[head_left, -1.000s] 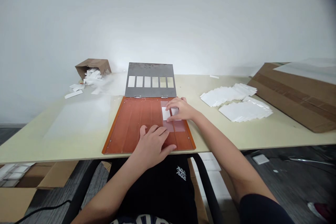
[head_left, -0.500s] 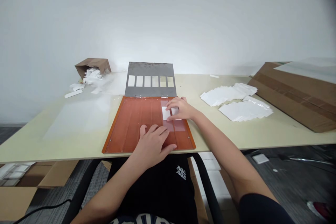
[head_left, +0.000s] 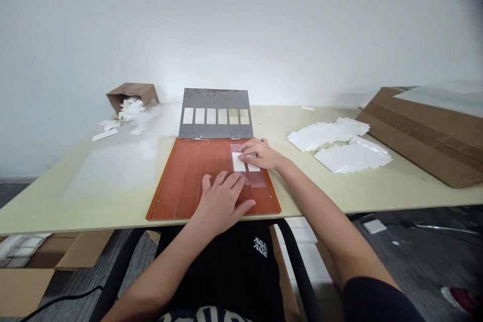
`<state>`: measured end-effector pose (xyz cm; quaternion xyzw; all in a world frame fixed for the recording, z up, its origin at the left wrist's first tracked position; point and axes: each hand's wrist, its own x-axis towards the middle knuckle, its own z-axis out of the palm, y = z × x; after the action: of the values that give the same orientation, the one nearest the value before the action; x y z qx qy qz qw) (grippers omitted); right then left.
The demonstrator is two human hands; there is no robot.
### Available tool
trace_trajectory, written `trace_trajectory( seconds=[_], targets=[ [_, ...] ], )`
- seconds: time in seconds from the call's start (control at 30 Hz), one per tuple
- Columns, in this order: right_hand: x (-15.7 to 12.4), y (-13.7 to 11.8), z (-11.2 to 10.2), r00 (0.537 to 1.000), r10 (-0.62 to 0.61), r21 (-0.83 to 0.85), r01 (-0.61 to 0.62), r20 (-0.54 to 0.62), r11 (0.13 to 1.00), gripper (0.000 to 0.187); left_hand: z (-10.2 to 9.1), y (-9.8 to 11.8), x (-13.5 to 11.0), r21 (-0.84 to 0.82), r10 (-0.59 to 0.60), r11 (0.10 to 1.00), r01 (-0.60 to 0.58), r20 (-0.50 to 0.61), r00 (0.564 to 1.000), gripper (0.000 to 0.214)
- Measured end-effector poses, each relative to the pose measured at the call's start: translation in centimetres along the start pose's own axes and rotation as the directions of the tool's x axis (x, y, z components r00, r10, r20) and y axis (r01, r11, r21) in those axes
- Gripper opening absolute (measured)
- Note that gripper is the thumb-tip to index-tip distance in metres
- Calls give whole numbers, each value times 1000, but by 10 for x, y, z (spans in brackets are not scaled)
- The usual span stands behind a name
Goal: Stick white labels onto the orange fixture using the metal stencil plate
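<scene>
A reddish-brown board [head_left: 196, 176] lies on the table, with a grey metal plate [head_left: 215, 98] hinged to its far edge. On its right side, two white cards [head_left: 238, 162] rest on clear film [head_left: 258, 179]. My right hand [head_left: 260, 153] presses on the cards from above with its fingers apart, hiding part of them. Nearer to me, my left hand [head_left: 221, 201] has its fingers spread. Its fingertips touch the film's near end, which is bent up there, and its thumb stands away from the fingers.
Two fanned stacks of white sheets [head_left: 352, 156] lie to the right, before a large cardboard box [head_left: 426, 131]. At the far left, a small open carton [head_left: 138, 91] spills white strips. A translucent sheet [head_left: 113, 166] lies left of the board. The table's front edge is close to me.
My left fingertips have moved up slightly, and the near end of the film is now bent upward at them. My right hand stays almost in place over the cards.
</scene>
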<state>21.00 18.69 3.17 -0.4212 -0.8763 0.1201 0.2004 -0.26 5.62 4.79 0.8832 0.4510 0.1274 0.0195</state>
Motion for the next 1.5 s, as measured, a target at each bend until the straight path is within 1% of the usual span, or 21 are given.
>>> trace_trajectory(
  seconds=[0.23, 0.4, 0.6, 0.73, 0.87, 1.1, 1.27, 1.5],
  targets=[
    [0, -2, -2, 1000, 18, 20, -19, 18, 1000, 30, 9, 0, 6, 54, -57, 997, 56, 20, 998, 54],
    [1, -2, -2, 1000, 20, 29, -20, 21, 999, 32, 11, -2, 11, 98, -66, 993, 65, 7, 998, 54],
    [1, -1, -2, 999, 27, 37, -28, 28, 999, 35, 14, -5, 14, 80, -103, 992, 97, 65, 993, 63],
    [1, 0, -2, 999, 18, 36, -19, 38, 999, 38, 18, -7, 16, 82, -135, 988, 128, 83, 987, 68],
    [1, 1, -2, 1000, 7, 22, -8, 25, 1000, 37, 18, -6, 18, 87, -166, 984, 157, 102, 981, 73],
    [0, 3, 2, 999, -34, -13, 34, -23, 999, 28, 16, -4, 23, 88, -192, 980, 181, 140, 971, 75],
    [1, 4, 4, 997, -52, -26, 50, -65, 998, 23, 15, -4, 25, 89, -195, 979, 184, 137, 971, 74],
    [2, 3, 6, 994, -55, -36, 52, -90, 998, 23, 13, -4, 26, 74, -208, 977, 200, 129, 970, 71]
  ],
)
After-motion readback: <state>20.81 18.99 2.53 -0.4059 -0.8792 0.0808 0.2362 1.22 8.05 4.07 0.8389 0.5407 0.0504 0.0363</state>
